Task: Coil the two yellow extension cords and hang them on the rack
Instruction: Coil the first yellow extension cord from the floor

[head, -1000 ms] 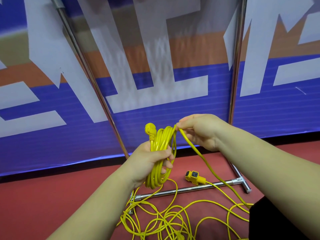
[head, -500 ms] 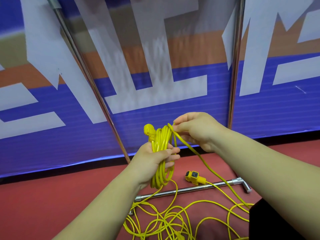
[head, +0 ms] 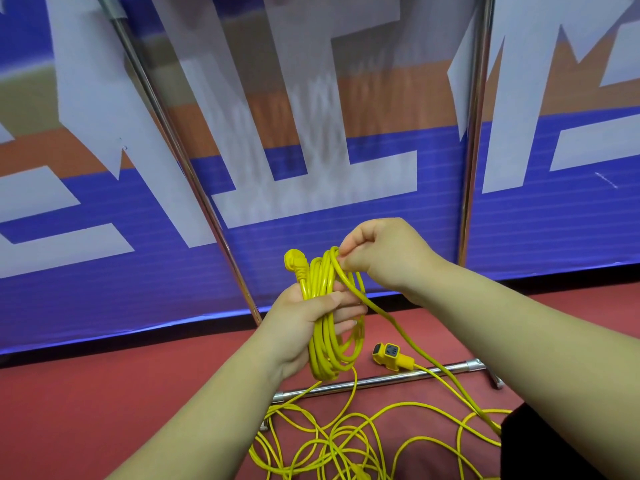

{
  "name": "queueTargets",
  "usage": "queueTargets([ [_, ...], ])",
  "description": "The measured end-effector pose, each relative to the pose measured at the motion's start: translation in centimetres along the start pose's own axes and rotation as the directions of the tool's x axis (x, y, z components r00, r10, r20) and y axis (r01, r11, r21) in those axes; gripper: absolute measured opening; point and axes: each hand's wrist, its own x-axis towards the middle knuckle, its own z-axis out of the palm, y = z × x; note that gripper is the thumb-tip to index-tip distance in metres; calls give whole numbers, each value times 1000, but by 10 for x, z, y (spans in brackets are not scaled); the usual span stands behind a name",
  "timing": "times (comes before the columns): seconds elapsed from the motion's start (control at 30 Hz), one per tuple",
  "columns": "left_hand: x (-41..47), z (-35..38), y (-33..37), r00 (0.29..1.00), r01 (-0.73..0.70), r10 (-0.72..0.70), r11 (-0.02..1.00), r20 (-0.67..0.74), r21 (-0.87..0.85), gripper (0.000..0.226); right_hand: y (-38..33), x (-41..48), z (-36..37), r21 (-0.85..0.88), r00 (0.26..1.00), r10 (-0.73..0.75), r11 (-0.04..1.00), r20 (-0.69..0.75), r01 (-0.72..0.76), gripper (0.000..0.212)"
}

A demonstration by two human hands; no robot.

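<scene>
Left hand (head: 304,320): fingers and thumb wrapped round the middle of a coil (head: 320,344) of yellow extension cord, held upright at about chest level in front of the person. The coil's loops stand out above and below the fist. A yellow plug (head: 294,264) sticks up at the coil's top left.

Right hand (head: 384,254): just above and right of the left one, close but not touching it. Thumb and fingers pinch a single strand (head: 398,327) at the top of the coil. From the pinch the strand runs down and right to the floor (head: 104,393).

Floor is red. Loose yellow cord (head: 346,438) lies on it in overlapping loops below the hands; cannot tell whether the tangle is one cord or two. A yellow socket end (head: 389,355) lies beside the rack's chrome base bar (head: 381,378), cable crossing the bar.

Rack: two chrome uprights, the left upright (head: 180,157) leaning in the wide-angle view and the right upright (head: 474,133), rise behind the hands. No cord hangs on the visible part.

Behind the rack: a blue, orange and white banner (head: 311,188). Dark clothing (head: 540,448) at lower right.
</scene>
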Motion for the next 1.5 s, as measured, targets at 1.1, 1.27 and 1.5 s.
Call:
queueTargets([
  [1.1, 7, -59, 60, 955, -272, 170, 825, -242, -495, 25, 39, -43, 49, 195, 765, 35, 959, 643, -208, 9],
  [1.27, 2, -90, 74, 920, -368, 207, 745, -332, -556, 24, 44, -51, 62, 230, 730, 93, 916, 677, -330, 9],
  [1.5, -7, -123, 81, 906, -386, 196, 742, -374, -548, 26, 55, -39, 55, 178, 731, 144, 922, 667, -343, 14],
])
